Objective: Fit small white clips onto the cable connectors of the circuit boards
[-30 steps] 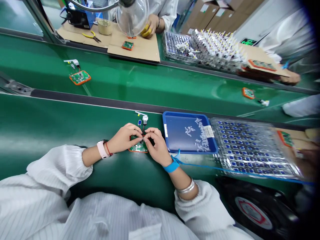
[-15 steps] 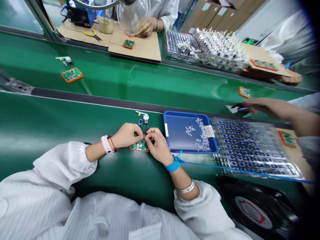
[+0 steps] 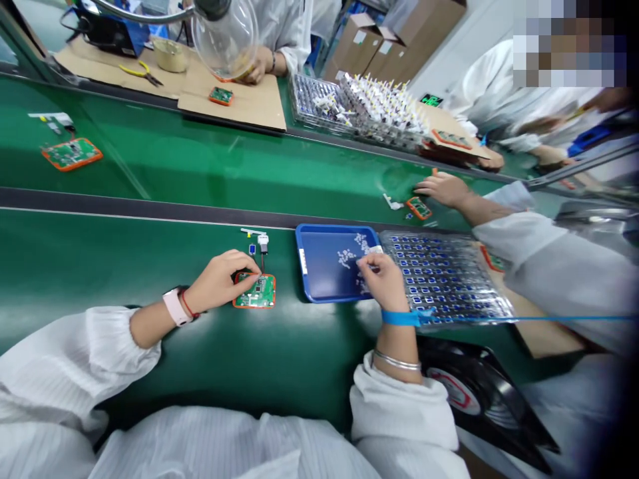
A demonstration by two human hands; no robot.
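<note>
A green circuit board (image 3: 268,287) in an orange frame lies on the green bench. My left hand (image 3: 222,283) rests over its upper left part, thumb and fingertips pinched at the top edge where thin wires come in; what they pinch is too small to tell. Above the board lie a white connector piece (image 3: 263,241), a small blue-faced part (image 3: 252,249) and a white strip (image 3: 253,231). My right hand (image 3: 384,279) is over the right side of a blue tray (image 3: 324,283), fingers closed together near small white pieces (image 3: 345,257). Anything between those fingertips is hidden.
Right of the tray stands a clear plastic tray (image 3: 439,279) with rows of blue-faced parts. A black fan (image 3: 479,392) sits below it. Another person's hand (image 3: 446,189) is by a board (image 3: 418,207) on the green belt. A blue wrist-strap cord (image 3: 539,318) runs right.
My right hand has left the circuit board and moved right to the blue tray. My left hand stays at the board. The view has shifted right, and the other person's hand has moved.
</note>
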